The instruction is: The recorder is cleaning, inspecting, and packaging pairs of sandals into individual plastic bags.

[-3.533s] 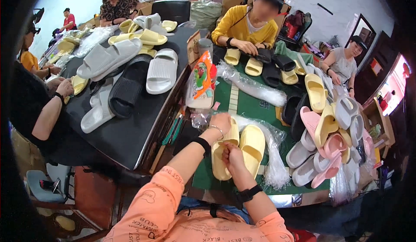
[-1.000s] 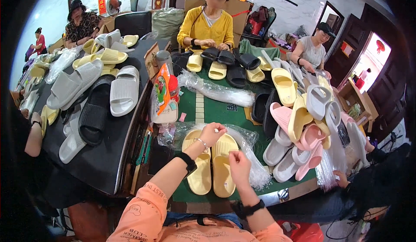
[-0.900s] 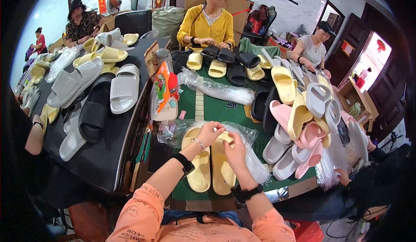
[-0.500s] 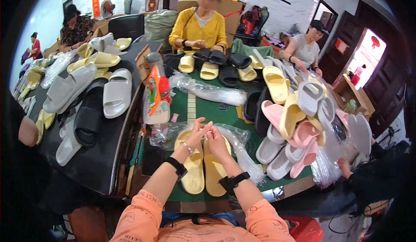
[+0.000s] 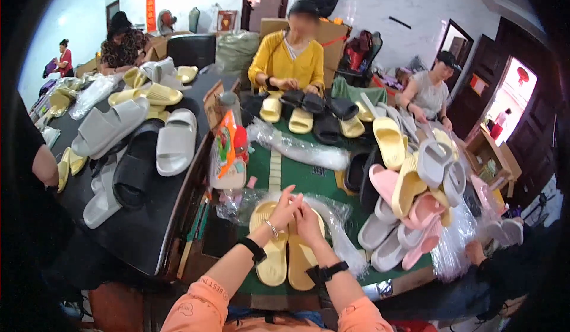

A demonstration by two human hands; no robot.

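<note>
Above a pair of yellow slide slippers, the left one (image 5: 272,268) and the darker-looking right one (image 5: 301,268), my two hands meet at the fingertips. My left hand (image 5: 283,213) has some fingers stretched forward while its thumb side presses against the other hand. My right hand (image 5: 309,224) is closed, its fingertips drawn together in a pinch. Whatever may be between the fingers is too small to make out. Both slippers lie side by side, toes away from me, on the green tabletop (image 5: 252,281); my hands and wrists cover part of them. Clear plastic bags (image 5: 341,231) lie just beyond and to the right.
Grey, pink and yellow slippers pile up at right (image 5: 409,201). A bundle of clear bags (image 5: 297,144) lies farther back. An orange packet (image 5: 227,145) and red-lidded jar (image 5: 240,139) stand left. The black table (image 5: 136,237) holds more slippers. Co-workers sit across (image 5: 291,59) and at right (image 5: 427,88).
The whole view has shifted, so the scene sits farther right and lower. My hands stay together over the slippers, their fingers slightly rearranged.
</note>
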